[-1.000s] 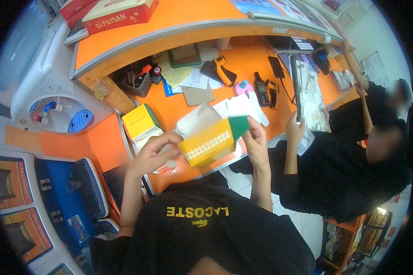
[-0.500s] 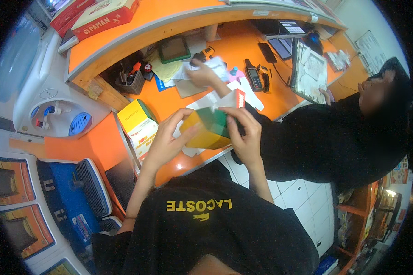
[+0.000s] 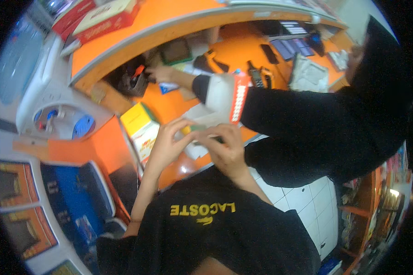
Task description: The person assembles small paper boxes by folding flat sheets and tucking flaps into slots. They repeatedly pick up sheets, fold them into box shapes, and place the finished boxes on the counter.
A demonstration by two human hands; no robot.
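Observation:
Both my hands hold a folding carton (image 3: 222,98) over the orange desk, in yellow, green and white with a red printed edge. Its white panel with the red strip stands up away from me, in front of a co-worker's black sleeve. My left hand (image 3: 172,144) has thumb and fingers closed on the carton's left side. The fingers of my right hand (image 3: 225,149) are bent and closed at its near edge, close to my left fingertips. Only a little green and yellow shows between the hands, and motion blurs them. A second yellow, green and white carton (image 3: 142,133) stands left of my left hand.
The co-worker's hand (image 3: 160,73) reaches across the desk to a small basket (image 3: 133,85). A black-and-yellow handheld device (image 3: 257,75), a phone (image 3: 269,53) and a worn white pad (image 3: 309,75) lie further right. A water dispenser (image 3: 59,121) stands at left; a raised shelf (image 3: 170,30) borders the desk.
My hands have come closer together, and the carton has turned so its white panel shows more and its coloured sides less. The co-worker's arm has moved left to the basket, and that person leans further forward.

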